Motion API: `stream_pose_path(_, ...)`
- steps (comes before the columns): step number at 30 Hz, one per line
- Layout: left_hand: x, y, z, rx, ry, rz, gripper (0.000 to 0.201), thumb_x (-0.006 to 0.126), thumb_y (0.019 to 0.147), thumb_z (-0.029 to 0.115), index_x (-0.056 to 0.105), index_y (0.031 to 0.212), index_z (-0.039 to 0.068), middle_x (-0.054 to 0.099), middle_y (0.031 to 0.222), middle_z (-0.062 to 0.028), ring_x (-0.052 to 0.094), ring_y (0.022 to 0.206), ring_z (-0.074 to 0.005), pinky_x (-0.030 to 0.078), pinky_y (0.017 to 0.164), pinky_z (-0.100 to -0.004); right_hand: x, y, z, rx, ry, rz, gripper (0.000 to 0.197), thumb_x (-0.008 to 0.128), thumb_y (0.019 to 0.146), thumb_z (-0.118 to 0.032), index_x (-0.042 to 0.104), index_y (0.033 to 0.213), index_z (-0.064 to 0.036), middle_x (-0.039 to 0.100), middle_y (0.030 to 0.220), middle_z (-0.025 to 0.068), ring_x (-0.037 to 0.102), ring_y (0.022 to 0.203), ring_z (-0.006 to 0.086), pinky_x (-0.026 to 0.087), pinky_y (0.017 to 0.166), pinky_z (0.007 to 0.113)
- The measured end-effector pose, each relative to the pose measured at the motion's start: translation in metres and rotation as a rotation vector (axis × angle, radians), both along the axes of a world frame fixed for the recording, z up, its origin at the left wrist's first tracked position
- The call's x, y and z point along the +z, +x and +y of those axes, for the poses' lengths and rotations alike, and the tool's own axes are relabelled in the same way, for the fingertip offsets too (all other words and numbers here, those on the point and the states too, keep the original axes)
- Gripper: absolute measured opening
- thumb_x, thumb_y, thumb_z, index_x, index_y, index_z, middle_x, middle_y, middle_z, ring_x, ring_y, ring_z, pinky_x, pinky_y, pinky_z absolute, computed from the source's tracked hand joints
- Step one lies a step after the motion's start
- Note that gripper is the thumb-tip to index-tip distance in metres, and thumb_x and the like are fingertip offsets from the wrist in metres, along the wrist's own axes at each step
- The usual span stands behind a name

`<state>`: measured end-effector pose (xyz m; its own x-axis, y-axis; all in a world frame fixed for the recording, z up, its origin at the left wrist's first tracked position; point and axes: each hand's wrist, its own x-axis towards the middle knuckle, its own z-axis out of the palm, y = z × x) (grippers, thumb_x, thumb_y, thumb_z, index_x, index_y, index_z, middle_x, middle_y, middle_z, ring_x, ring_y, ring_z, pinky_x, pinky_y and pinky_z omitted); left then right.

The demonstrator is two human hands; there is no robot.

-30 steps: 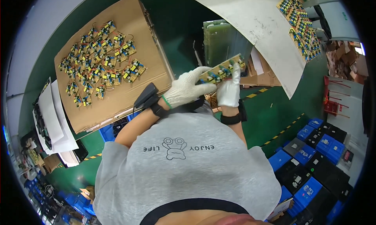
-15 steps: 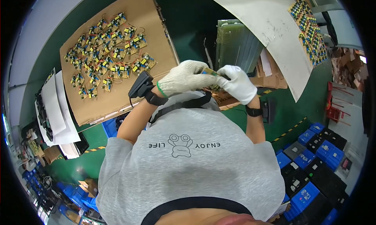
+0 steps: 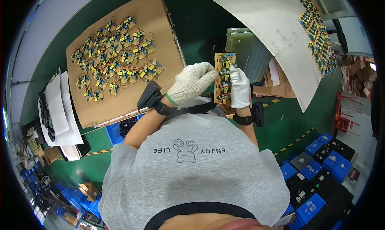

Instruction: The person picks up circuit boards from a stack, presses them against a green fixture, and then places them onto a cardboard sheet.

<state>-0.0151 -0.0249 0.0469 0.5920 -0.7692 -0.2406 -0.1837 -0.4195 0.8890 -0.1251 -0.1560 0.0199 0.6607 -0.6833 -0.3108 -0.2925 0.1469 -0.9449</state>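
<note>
A long tan circuit board panel (image 3: 218, 87) is held upright between my hands, its face crowded with yellow, blue and dark parts and red wires. My right hand (image 3: 240, 89), in a white glove, grips its right edge, fingers closed along the side. My left hand (image 3: 193, 82), in a white knit glove with a green cuff, has its fingers bent in a pinch at the panel's left edge; the fingertips are partly hidden. On the brown cardboard (image 3: 120, 97) to the left lie many small separate circuit boards (image 3: 114, 63) with similar parts.
At the far right, more panels of boards (image 3: 317, 37) lie by a white sheet (image 3: 260, 17). Behind my right hand stands a stack of greenish clear sheets (image 3: 244, 49). Blue and black crates (image 3: 311, 204) fill the floor at lower right. A red metal frame (image 3: 345, 113) stands beyond them.
The panel has turned from edge-on to face up, its length now pointing away from me. My right hand has moved slightly left and rotated upright along its side.
</note>
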Motion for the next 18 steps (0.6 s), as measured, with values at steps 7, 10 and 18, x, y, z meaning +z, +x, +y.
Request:
stream_pose_path(7, 0.004, 0.003, -0.01, -0.198, 0.1, -0.474, 0.025, 0.057, 0.087, 0.025, 0.063, 0.084, 0.001, 0.062, 0.068, -0.0087, 0.061, 0.057, -0.019, 0.048, 0.055, -0.0344, -0.014, -0.01, 0.009, 0.004, -0.879, 0.13, 0.031, 0.065, 0.088, -0.034, 0.061, 0.084, -0.0029, 0.064, 0.078, 0.0159, 0.064, 0.069, 0.031, 0.049, 0.062, 0.038)
stream_pose_path(10, 0.013, -0.014, -0.02, -0.013, 0.01, 0.148, 0.026, 0.057, 0.084, 0.026, 0.065, 0.087, 0.001, 0.065, 0.073, -0.0129, 0.066, 0.071, -0.0218, 0.051, 0.065, -0.0332, -0.025, -0.007, 0.012, -0.13, -0.781, 0.093, 0.033, 0.067, 0.087, -0.033, 0.06, 0.084, -0.0011, 0.064, 0.074, 0.0149, 0.061, 0.066, 0.0245, 0.048, 0.062, 0.037)
stream_pose_path(18, 0.022, -0.004, -0.013, -0.012, -0.135, 0.24, 0.024, 0.059, 0.088, 0.023, 0.064, 0.095, 0.001, 0.063, 0.078, -0.0046, 0.06, 0.073, -0.0115, 0.05, 0.067, -0.0267, -0.081, -0.027, -0.064, -0.544, -0.883, 0.183, 0.034, 0.07, 0.083, -0.031, 0.059, 0.084, 0.001, 0.061, 0.074, 0.0146, 0.058, 0.066, 0.0281, 0.046, 0.063, 0.039)
